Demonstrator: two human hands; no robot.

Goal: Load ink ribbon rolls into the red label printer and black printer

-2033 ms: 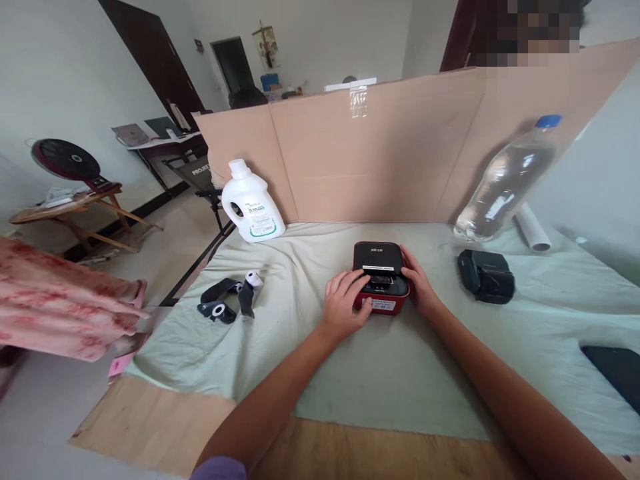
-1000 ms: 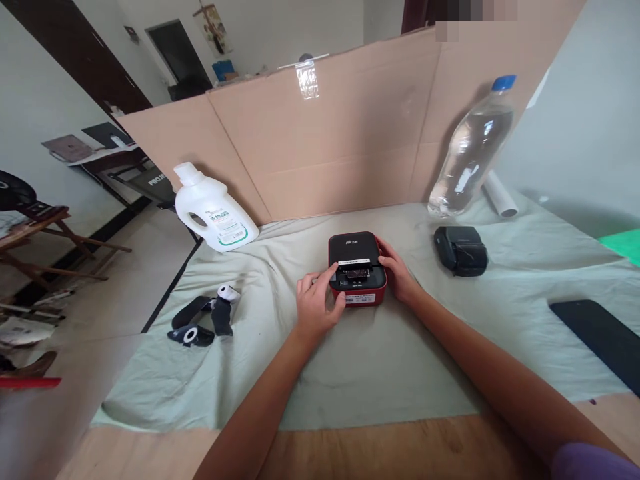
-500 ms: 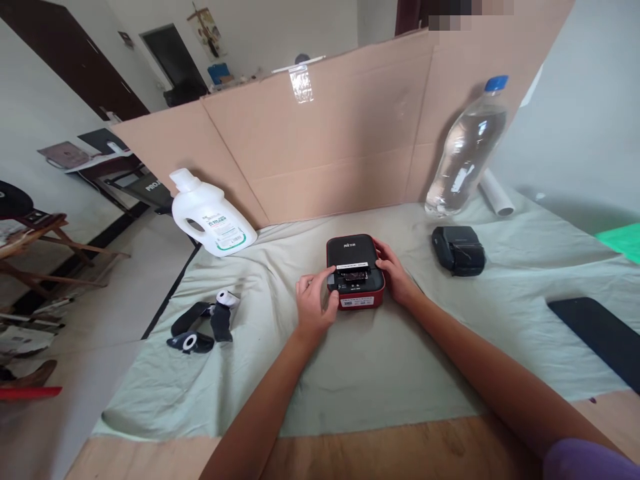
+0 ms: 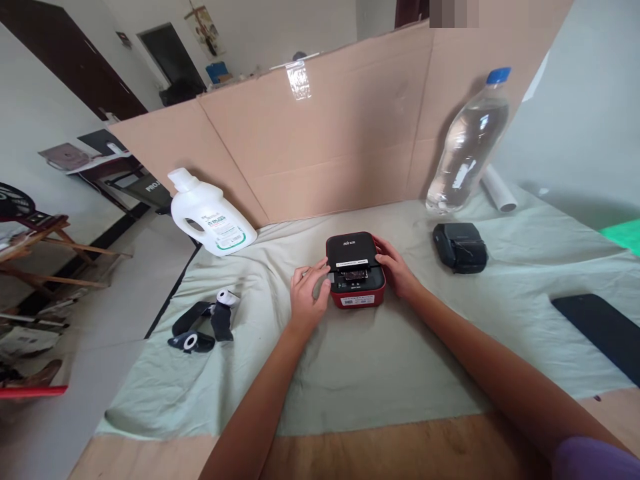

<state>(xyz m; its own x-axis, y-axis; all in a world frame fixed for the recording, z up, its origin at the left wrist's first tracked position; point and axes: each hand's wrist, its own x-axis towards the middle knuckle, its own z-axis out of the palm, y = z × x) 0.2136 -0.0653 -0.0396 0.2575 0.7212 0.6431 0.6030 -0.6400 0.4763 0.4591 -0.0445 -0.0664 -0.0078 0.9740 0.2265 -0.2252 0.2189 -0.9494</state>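
Note:
A small red and black label printer sits on the green cloth in front of me, its black lid down, with a pale strip across the top and a label on its red front. At its left edge is my left hand, thumb and fingers apart, fingertips at or just touching the side. My right hand grips the right side, thumb on the top edge; its other fingers are partly hidden behind the case.
Left on the cloth lie several black-and-white rolls and a white jug. To the right are a black portable device, a water bottle, a white tube and a phone. A cardboard panel stands behind.
My left hand has slid slightly left, its fingertips drawing off the printer's top to the edge. My right hand stays on the right side. The printer has barely moved.

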